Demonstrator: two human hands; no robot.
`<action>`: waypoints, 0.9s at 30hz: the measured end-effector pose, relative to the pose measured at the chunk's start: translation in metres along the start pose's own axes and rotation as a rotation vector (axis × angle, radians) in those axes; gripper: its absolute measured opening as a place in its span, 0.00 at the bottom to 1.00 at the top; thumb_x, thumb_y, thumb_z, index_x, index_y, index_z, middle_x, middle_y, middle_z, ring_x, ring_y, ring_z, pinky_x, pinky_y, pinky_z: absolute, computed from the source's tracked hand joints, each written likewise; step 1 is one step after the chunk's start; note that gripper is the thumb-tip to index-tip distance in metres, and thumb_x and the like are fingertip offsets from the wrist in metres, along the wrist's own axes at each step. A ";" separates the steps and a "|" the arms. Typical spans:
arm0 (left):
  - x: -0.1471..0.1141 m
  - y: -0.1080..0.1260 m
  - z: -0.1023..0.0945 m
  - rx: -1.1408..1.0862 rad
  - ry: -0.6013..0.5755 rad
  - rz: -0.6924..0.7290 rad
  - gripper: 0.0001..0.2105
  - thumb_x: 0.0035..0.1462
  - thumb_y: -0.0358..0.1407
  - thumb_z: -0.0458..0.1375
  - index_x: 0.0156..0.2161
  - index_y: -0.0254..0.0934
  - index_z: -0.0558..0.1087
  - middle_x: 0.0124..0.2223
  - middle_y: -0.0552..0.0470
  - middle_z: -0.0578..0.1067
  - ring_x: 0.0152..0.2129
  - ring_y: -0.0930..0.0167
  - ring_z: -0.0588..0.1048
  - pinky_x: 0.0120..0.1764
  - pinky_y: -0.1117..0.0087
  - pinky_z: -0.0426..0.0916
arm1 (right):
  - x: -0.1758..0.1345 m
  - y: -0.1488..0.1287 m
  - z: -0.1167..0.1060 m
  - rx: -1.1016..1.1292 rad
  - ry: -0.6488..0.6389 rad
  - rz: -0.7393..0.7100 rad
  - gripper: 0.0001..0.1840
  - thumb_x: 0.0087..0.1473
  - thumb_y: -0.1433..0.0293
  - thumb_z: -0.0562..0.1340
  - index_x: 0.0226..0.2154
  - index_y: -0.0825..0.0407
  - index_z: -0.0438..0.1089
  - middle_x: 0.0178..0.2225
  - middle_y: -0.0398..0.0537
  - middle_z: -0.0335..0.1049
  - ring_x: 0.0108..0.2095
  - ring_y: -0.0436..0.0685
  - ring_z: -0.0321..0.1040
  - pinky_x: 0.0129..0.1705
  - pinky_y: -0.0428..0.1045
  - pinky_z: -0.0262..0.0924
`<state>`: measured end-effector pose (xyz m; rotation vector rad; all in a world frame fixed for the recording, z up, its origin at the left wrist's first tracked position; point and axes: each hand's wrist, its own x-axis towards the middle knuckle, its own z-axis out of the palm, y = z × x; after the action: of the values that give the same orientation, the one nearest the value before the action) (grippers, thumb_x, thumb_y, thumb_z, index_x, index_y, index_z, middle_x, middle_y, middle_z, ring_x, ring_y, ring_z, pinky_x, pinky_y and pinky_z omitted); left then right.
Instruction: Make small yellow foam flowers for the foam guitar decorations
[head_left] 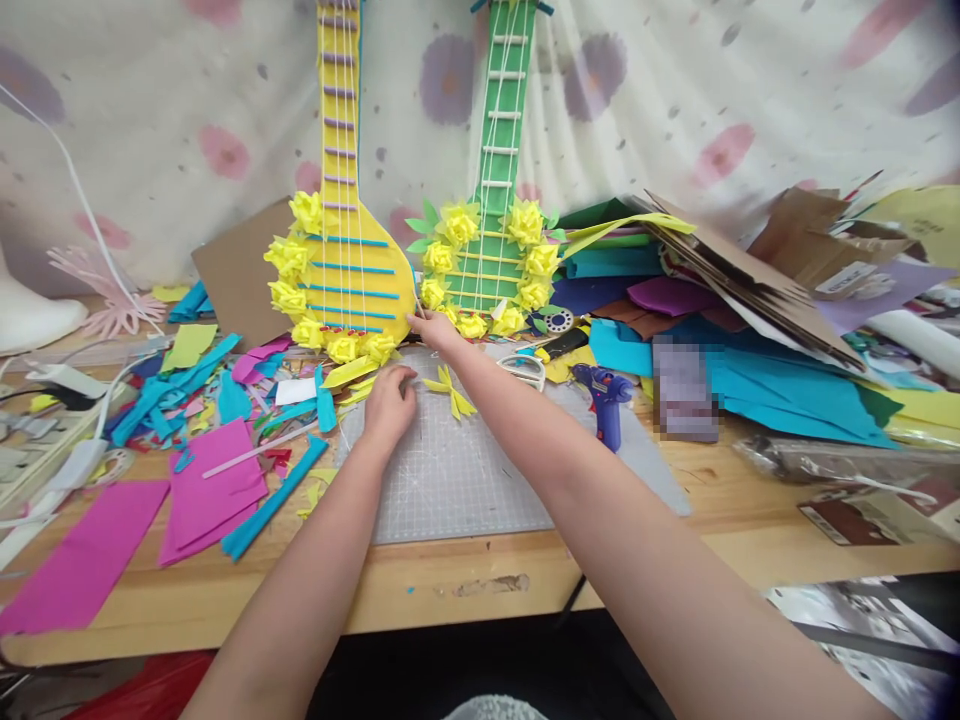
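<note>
A yellow paper guitar (371,225) with purple frets, blue strips, white strings and yellow paper flowers leans at the back. To its right stands a green paper guitar (504,150) with white frets and similar flowers. My right hand (436,332) reaches to the yellow guitar's lower right edge, its fingers pinched around something thin that is mostly hidden. Loosely curled and seemingly holding nothing, my left hand (390,405) rests at the grey cutting mat's (465,490) left side, close to yellow paper strips (351,370). A yellow paper piece (450,392) lies between my arms.
A blue glue gun (606,400) lies on the mat's right side. Blue paper sheets (787,390) and cardboard (757,270) pile up at the right. Paper scraps (180,390), magenta sheets (214,485) and a power strip (45,450) cover the left of the wooden table (420,590).
</note>
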<state>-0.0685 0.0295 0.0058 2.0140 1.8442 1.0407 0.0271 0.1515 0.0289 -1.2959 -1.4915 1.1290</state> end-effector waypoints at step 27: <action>-0.015 -0.004 -0.047 0.649 -0.116 -0.018 0.20 0.58 0.42 0.40 0.38 0.35 0.72 0.38 0.40 0.75 0.40 0.58 0.70 0.43 0.57 0.60 | -0.006 -0.047 -0.024 -0.079 0.236 -0.121 0.17 0.57 0.55 0.46 0.34 0.51 0.57 0.32 0.46 0.62 0.38 0.55 0.62 0.42 0.52 0.57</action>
<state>-0.1004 0.0022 0.0319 2.3045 2.3324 0.3138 0.0398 0.1456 0.0799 -1.3243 -1.4289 0.8170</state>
